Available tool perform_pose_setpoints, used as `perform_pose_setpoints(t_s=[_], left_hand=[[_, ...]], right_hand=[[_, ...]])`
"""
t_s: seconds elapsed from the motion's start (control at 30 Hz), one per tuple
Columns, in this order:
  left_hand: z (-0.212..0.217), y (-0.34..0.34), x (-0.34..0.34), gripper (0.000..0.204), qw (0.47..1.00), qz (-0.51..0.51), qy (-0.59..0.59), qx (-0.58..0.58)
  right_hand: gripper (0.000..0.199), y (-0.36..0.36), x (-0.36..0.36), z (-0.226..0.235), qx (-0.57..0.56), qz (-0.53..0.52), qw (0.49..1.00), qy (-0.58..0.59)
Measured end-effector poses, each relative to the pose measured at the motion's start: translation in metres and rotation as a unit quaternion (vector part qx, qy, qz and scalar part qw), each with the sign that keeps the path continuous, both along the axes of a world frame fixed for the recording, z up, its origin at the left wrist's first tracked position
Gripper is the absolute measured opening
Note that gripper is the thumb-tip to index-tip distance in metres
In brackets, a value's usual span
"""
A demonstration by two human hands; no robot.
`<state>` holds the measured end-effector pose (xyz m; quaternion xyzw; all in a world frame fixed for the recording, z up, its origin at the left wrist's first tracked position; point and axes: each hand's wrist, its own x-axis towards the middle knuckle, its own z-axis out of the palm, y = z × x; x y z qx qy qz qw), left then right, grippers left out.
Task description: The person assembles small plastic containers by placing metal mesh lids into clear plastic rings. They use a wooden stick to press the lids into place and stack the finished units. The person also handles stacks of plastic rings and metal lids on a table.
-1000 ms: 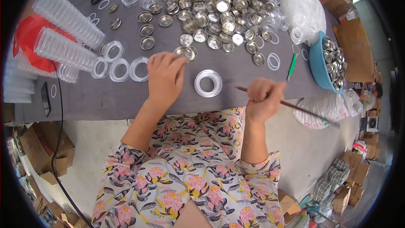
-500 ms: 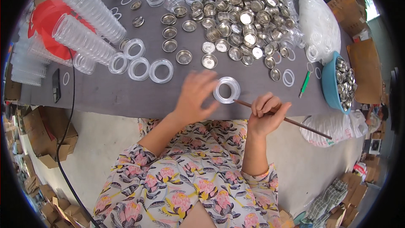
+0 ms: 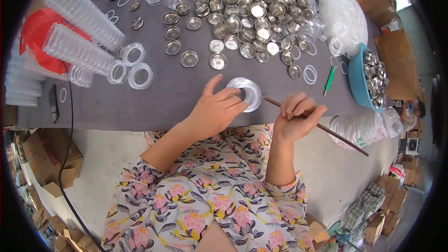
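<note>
My left hand [image 3: 212, 115] reaches over the near-left edge of a clear plastic ring [image 3: 255, 94], fingers loosely spread; I cannot tell whether they grip it. The ring lies on the grey-covered bench [image 3: 161, 109] in front of me, between my two hands. My right hand [image 3: 294, 119] is curled around a thin brown stick [image 3: 347, 143], held slanting, its upper tip just beside the ring's right edge; whether they touch I cannot tell.

Beyond the ring, two silver metal cups [image 3: 218, 61] sit apart from the big heap of similar cups [image 3: 263, 33]. On my left are three more clear rings [image 3: 140, 86], close together, then long leaning stacks of clear plastic cups [image 3: 77, 50] and a red bag [image 3: 39, 37]. On my right lie thin white rings [image 3: 304, 75] and a green-handled cutter [image 3: 330, 79]. Farther right, a blue basin [image 3: 357, 84] filled with metal pieces stands near a bulging clear bag [image 3: 343, 11].
</note>
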<state>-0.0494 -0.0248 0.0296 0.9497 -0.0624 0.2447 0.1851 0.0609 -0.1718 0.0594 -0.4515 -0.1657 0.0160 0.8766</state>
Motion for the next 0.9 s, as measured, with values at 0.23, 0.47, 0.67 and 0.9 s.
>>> perform_pose_setpoints(t_s=[0.23, 0.47, 0.67, 0.9], left_hand=[[0.013, 0.015, 0.007, 0.021, 0.991, -0.050, 0.109, 0.060], [-0.003, 0.023, 0.007, 0.051, 0.993, -0.076, 0.043, -0.074], [-0.029, 0.006, 0.021, 0.082, 0.921, -0.006, 0.042, -0.388], [-0.041, -0.001, 0.021, 0.079, 0.904, -0.012, 0.021, -0.428]], right_hand=[[0.061, -0.017, 0.006, 0.007, 0.009, 0.008, 1.000, -0.027], [0.063, -0.001, 0.001, 0.004, 0.009, 0.079, 0.997, -0.011], [0.065, 0.025, -0.006, -0.002, -0.065, 0.137, 0.986, 0.064], [0.062, 0.055, -0.002, -0.015, 0.018, 0.189, 0.974, 0.126]])
